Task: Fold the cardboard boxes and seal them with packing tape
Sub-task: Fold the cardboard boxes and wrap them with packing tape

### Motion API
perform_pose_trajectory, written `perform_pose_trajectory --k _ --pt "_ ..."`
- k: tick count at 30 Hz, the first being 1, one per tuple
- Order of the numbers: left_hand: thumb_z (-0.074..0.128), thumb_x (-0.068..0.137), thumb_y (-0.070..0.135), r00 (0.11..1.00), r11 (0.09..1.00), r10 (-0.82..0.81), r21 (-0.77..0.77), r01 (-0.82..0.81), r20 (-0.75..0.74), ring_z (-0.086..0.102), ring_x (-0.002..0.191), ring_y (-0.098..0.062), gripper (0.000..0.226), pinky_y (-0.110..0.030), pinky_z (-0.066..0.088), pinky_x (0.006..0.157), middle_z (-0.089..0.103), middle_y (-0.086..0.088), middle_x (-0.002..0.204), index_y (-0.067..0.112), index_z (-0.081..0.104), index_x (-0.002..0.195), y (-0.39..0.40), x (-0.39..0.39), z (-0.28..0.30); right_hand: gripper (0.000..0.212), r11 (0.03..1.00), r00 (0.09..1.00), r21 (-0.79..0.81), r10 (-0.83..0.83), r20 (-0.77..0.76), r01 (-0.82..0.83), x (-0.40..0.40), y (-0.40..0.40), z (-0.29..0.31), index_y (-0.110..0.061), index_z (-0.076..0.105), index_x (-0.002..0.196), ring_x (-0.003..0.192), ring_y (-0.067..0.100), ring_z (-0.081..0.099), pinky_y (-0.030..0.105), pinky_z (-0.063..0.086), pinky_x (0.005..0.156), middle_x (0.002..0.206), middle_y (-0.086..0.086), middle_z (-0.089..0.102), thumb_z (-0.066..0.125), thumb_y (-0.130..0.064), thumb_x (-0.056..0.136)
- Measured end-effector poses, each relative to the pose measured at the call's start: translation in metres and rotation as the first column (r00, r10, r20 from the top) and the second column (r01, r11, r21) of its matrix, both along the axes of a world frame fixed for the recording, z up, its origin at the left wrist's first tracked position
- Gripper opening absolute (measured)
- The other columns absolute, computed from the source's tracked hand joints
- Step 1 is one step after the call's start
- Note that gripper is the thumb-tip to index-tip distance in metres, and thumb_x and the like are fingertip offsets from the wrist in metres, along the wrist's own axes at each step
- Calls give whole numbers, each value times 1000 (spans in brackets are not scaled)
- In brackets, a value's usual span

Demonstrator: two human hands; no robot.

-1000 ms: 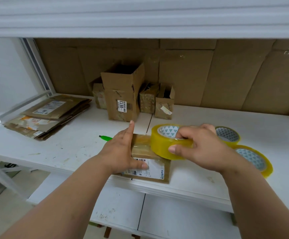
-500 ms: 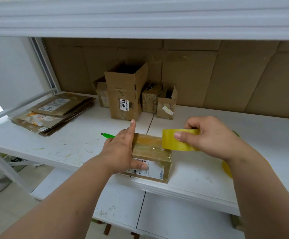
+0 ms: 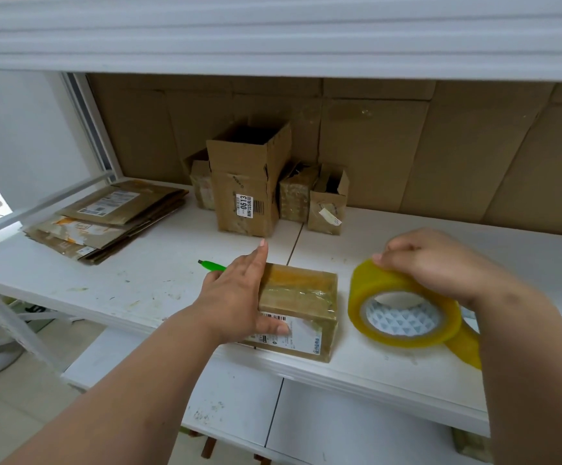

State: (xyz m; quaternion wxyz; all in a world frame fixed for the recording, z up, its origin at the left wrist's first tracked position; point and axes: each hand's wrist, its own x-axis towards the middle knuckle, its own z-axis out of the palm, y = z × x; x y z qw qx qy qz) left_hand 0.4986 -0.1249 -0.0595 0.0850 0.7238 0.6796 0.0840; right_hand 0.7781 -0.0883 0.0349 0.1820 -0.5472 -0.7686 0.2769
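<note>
A small closed cardboard box (image 3: pixel 301 297), taped over and bearing a white label, sits at the front edge of the white shelf (image 3: pixel 138 283). My left hand (image 3: pixel 236 297) lies flat against the box's left side, thumb on the label. To the right of the box, my right hand (image 3: pixel 430 263) grips a yellow roll of packing tape (image 3: pixel 403 305) by its top, tilted so its patterned core faces me. The roll is apart from the box. A second yellow roll (image 3: pixel 467 344) peeks out behind my right wrist.
A green cutter (image 3: pixel 210 265) lies just left of my left hand. A pile of flattened boxes (image 3: pixel 105 223) lies at far left. An open tall box (image 3: pixel 249 186) and several small boxes (image 3: pixel 326 203) stand at the back, against a cardboard wall. A lower shelf (image 3: pixel 239 404) lies below.
My right hand has carried the tape roll off the box top, rightward and down, and turned it so its core faces me. My left hand stays on the box.
</note>
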Motion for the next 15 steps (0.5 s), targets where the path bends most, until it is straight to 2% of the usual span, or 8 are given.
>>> perform_pose_trajectory --k 4,7,9,12,15 --pt "67 62 81 999 1000 -29 -6 29 -28 3 150 -10 135 -45 11 118 -2 12 165 41 -31 146 0 -1 0 36 994 1000 -104 -19 -17 17 7 4 -16 -6 65 77 71 25 61 34 43 68 68 5 59 64 -39 92" --pt "63 64 82 997 999 -49 -18 48 -58 -3 150 -10 125 -46 9 118 -10 12 165 56 -36 137 0 -2 1 35 987 999 -158 -37 -28 33 9 6 -29 -11 65 73 72 23 62 34 45 71 68 4 60 64 -40 92" --pt "61 66 83 996 998 -59 -30 57 -74 -6 150 -10 116 -47 7 117 -13 10 165 67 -37 126 -1 -2 1 35 980 998 -192 -50 -29 43 8 9 -37 -9 67 76 77 24 63 34 45 74 72 5 62 64 -40 93" --pt "56 69 84 992 995 -84 -56 79 -94 -10 150 -10 101 -48 5 117 -15 9 164 77 -30 120 -1 -1 2 34 973 999 -225 -44 4 44 1 11 -49 -6 67 81 80 22 59 31 42 74 77 7 60 63 -37 94" --pt "43 70 90 985 988 -106 -123 89 -139 -17 150 -11 80 -48 0 118 -20 8 163 81 -19 120 -2 -1 7 34 976 996 -218 1 90 19 -11 10 -55 -11 66 83 87 23 59 34 46 81 81 5 59 56 -40 97"
